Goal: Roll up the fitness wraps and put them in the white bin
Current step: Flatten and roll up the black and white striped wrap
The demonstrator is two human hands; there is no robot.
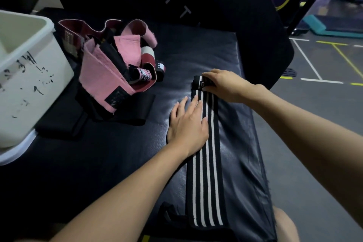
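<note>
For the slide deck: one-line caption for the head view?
Left hand flattens striped wrap while right hand rolls its far end; white bin waits left.

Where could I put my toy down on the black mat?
Bare mat lies near you, left of the striped wrap and below the pink wrap pile. It is crowded near the white bin and pile.

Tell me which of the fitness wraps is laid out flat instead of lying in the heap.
The black wrap with white stripes, stretched along the dark padded bench under both hands. The pink, maroon and black ones lie jumbled beside the white plastic bin.
</note>
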